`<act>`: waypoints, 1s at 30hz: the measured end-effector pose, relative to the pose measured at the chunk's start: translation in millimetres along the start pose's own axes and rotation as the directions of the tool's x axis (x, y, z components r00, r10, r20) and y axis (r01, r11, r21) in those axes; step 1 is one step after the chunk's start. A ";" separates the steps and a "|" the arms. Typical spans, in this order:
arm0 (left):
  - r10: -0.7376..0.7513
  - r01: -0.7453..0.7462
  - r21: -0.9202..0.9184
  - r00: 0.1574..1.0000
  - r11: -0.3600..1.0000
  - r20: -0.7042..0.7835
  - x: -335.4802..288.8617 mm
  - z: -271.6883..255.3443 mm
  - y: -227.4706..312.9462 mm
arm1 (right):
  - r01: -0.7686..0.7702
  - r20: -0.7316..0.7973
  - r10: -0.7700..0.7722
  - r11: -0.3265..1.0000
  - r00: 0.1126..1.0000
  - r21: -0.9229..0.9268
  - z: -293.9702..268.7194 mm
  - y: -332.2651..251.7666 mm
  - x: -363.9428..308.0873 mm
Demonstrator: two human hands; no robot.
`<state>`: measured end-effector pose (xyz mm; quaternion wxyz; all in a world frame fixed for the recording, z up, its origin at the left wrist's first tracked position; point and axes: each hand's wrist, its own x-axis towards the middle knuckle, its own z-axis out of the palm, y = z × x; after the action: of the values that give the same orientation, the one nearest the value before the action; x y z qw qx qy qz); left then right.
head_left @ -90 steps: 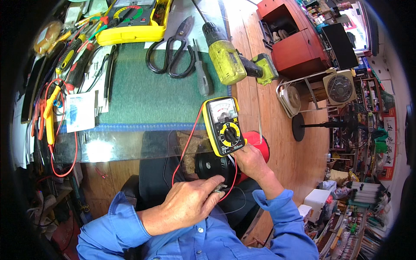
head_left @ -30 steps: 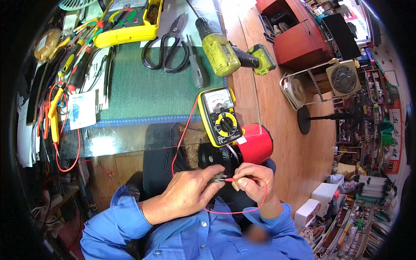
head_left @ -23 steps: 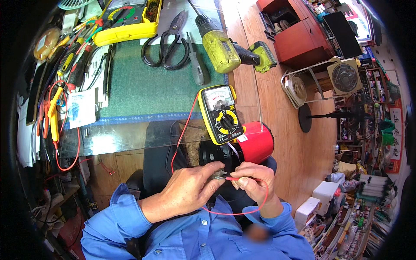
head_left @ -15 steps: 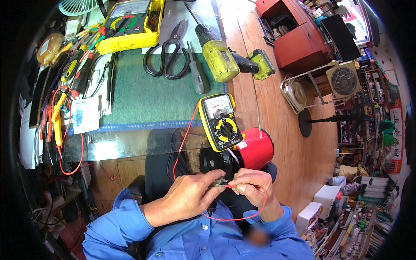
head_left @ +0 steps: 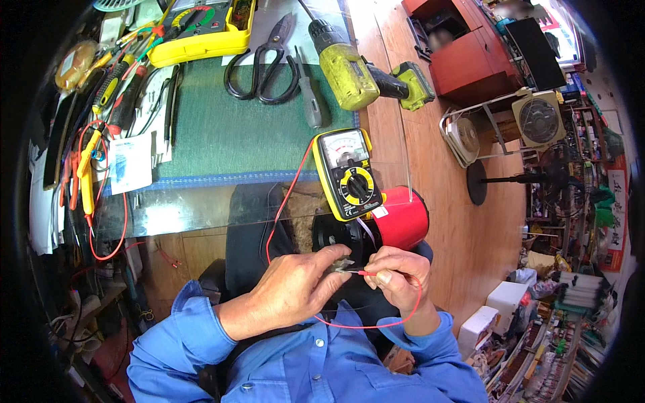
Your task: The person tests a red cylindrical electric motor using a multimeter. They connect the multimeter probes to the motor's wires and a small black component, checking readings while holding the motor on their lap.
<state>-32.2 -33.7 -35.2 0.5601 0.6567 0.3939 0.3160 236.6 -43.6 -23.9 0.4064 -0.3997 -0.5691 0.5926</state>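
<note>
My left hand (head_left: 285, 289) pinches a small greyish part (head_left: 341, 264) between thumb and fingers; its exact kind is too small to make out. In my right hand (head_left: 403, 279) is a red test probe (head_left: 365, 273), its thin metal tip pointing left at that part; whether it touches cannot be told. A red lead loops below the probe across my shirt. Beyond my hands, a yellow and black analog multimeter (head_left: 347, 174) lies at the glass edge, with another red lead running from it. Just under it are a red cylindrical body (head_left: 406, 221) and a black round piece (head_left: 329, 232), over my lap.
On the green mat (head_left: 222, 134) lie black-handled scissors (head_left: 265, 70), a grey screwdriver (head_left: 309, 97) and a yellow-green cordless drill (head_left: 349, 77). Pliers and probes (head_left: 86, 178) crowd the left side. A second meter in a yellow case (head_left: 201, 48) stands behind. Fans (head_left: 537, 121) and boxes stand right.
The view has tilted slightly, so the bench things appear higher. My right hand sits a little farther right and more of the red probe shows. My left hand keeps its pinch.
</note>
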 end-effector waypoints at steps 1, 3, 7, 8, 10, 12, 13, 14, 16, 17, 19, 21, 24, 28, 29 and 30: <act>0.000 0.000 -0.001 1.000 1.000 -0.003 -0.4 0.6 -0.5 | 0.002 0.009 -0.002 1.000 1.000 -0.022 0.2 -0.4 0.1; -0.001 0.001 -0.002 1.000 1.000 -0.007 -1.0 1.7 -1.1 | 0.003 0.024 -0.001 0.997 1.000 -0.076 0.3 -2.9 0.3; -0.005 0.005 -0.010 1.000 1.000 -0.004 -0.8 1.3 -0.4 | 0.034 0.030 -0.031 0.996 0.999 -0.082 -0.2 -4.5 0.0; -0.008 0.008 -0.014 1.000 1.000 -0.002 -0.5 0.4 0.4 | 0.051 0.027 -0.050 0.997 0.998 -0.053 -0.1 -3.9 -0.1; -0.048 0.049 -0.008 0.998 0.999 0.034 0.5 -3.7 5.7 | 0.040 0.043 -0.034 0.986 0.999 -0.164 1.3 -7.8 1.4; -0.049 0.049 -0.009 0.998 0.999 0.028 0.4 -3.6 5.0 | 0.050 0.048 -0.040 0.967 0.998 -0.249 3.1 -9.6 2.5; -0.030 0.030 -0.013 1.000 0.999 0.004 -0.3 -0.9 0.6 | 0.065 0.046 -0.054 0.958 0.997 -0.279 5.1 -9.4 2.6; -0.010 0.010 -0.015 1.000 1.000 -0.020 -1.1 0.6 -1.5 | 0.080 0.045 -0.069 0.948 0.997 -0.309 6.3 -9.3 2.2; -0.077 0.078 -0.014 0.997 0.997 0.027 0.4 -3.5 4.2 | 0.090 0.048 -0.078 0.929 0.996 -0.358 6.2 -9.3 2.4; -0.111 0.112 -0.012 0.993 0.994 0.050 0.9 -5.1 6.5 | 0.095 0.050 -0.083 0.919 0.995 -0.382 6.2 -9.0 2.1; -0.093 0.094 -0.024 0.995 0.995 0.038 0.9 -4.2 5.4 | 0.150 0.046 -0.143 0.907 0.989 -0.393 8.9 -6.6 2.7; -0.083 0.084 -0.025 0.996 0.996 0.031 1.1 -3.1 3.6 | 0.156 0.032 -0.158 0.893 0.987 -0.421 10.9 -7.8 3.9; -0.085 0.086 -0.013 0.996 0.996 0.034 2.3 -3.8 2.9 | 0.168 0.036 -0.169 0.894 0.985 -0.415 12.0 -6.8 5.5; -0.088 0.089 -0.020 0.995 0.996 0.040 3.0 -5.8 5.3 | 0.194 0.067 -0.183 0.879 0.981 -0.436 12.2 -9.1 8.3; -0.085 0.086 -0.024 0.996 0.996 0.039 3.1 -5.9 5.3 | 0.188 0.067 -0.176 0.879 0.982 -0.439 12.0 -9.1 8.0; -0.078 0.079 -0.019 0.996 0.997 0.040 3.0 -5.8 5.1 | 0.181 0.066 -0.169 0.879 0.983 -0.441 11.7 -9.2 7.3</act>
<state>-34.8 -28.6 -29.3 0.5864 0.6410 0.4052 0.2847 223.3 -40.7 -14.4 0.3489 -0.4215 -0.7284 0.4124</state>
